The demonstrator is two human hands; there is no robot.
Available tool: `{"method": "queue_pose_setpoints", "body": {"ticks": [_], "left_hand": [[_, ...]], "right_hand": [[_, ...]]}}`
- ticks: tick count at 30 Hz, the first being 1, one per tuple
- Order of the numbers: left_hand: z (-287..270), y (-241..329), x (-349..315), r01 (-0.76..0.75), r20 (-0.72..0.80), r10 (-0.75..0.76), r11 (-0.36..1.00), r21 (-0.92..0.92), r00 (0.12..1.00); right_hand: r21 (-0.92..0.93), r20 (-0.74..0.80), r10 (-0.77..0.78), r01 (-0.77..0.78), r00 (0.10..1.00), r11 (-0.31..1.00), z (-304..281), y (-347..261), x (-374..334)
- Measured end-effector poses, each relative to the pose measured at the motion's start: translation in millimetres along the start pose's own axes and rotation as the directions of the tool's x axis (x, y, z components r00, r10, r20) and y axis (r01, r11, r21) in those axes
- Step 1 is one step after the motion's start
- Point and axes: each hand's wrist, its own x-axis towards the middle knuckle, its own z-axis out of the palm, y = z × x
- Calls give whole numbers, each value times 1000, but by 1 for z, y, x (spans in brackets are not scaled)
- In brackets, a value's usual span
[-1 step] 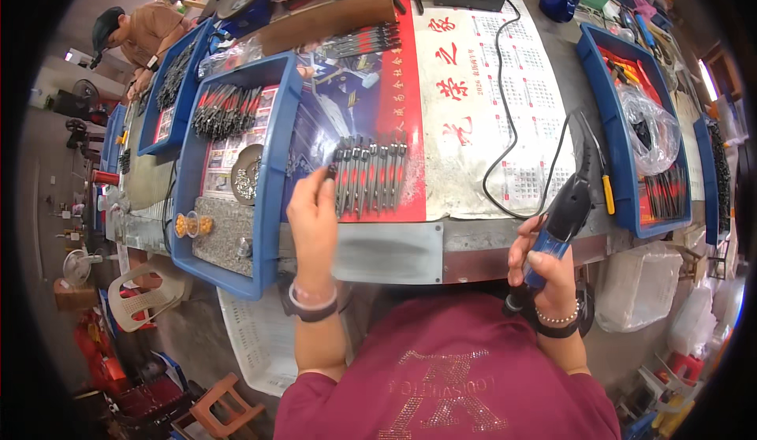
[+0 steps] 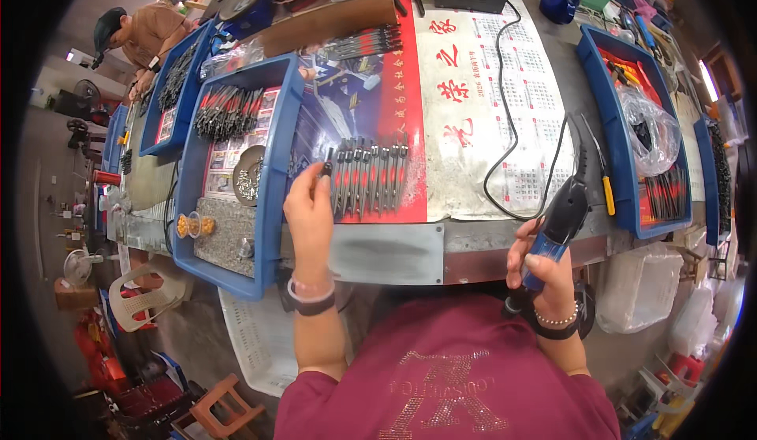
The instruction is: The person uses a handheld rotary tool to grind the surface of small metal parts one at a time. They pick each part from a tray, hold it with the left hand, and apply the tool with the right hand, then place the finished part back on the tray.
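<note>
My left hand (image 2: 308,213) is closed in a pinch at the left end of a row of slim black-and-red pieces (image 2: 368,176). Between its thumb and fingers shows the dark end of one slim piece (image 2: 328,162); the rest of it is hidden. The row lies side by side on a red and blue printed sheet near the table's front edge. My right hand (image 2: 551,273) is wrapped round a black and clear-blue corded electric screwdriver (image 2: 566,207), held tilted over the front edge, with its black end pointing away from me.
On the left, a blue tray (image 2: 272,203) holds more slim pieces, a round dish (image 2: 247,173) and small cups. Another blue tray (image 2: 619,156) stands at right beside a yellow-handled tool (image 2: 608,195). A black cable (image 2: 498,85) crosses the calendar sheet. A person (image 2: 150,34) works at far left.
My left hand has shifted slightly left, and the dark end of the slim piece shows more plainly in its fingertips. My right hand and the screwdriver have hardly moved.
</note>
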Motion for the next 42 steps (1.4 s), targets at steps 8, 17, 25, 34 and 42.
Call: {"method": "queue_pose_setpoints", "body": {"ticks": [8, 17, 25, 34, 42], "left_hand": [[9, -38, 33, 165, 51, -164, 986, -7, 985], [19, -34, 33, 23, -52, -12, 979, 205, 999], [9, -10, 34, -32, -20, 40, 944, 328, 999], [-22, 76, 46, -6, 80, 20, 986, -164, 997], [61, 76, 133, -302, 201, 292, 953, 22, 935]], "right_hand": [[-57, -34, 37, -39, 999, 998, 1, -4, -6], [-102, -3, 32, -32, 999, 994, -3, -6, -5], [-44, -37, 19, -20, 999, 999, -9, -13, -3], [11, -84, -34, 35, 996, 999, -21, -30, 0], [15, -38, -26, 27, 999, 1000, -29, -33, 5]]}}
